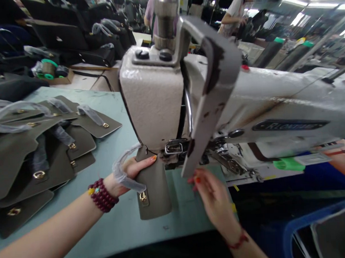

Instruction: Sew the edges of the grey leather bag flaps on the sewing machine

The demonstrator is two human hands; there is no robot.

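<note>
My left hand [128, 176] grips an olive-grey leather flap [154, 191] with a brass clasp, holding it under the head of a cream sewing machine [153, 95]. A clear plastic strip [121, 168] loops over that hand. My right hand [212, 196] pinches the lower end of a grey leather strap [213, 77] that arches up over the machine head. The needle area is hidden behind the strap and metal ring [174, 147].
A stack of similar leather flaps with brass clasps [38, 159] lies on the pale green table [116, 224] at left. Thread spools [49, 69] and dark bags sit behind. Two people stand at the back. A blue bin [319, 229] is at lower right.
</note>
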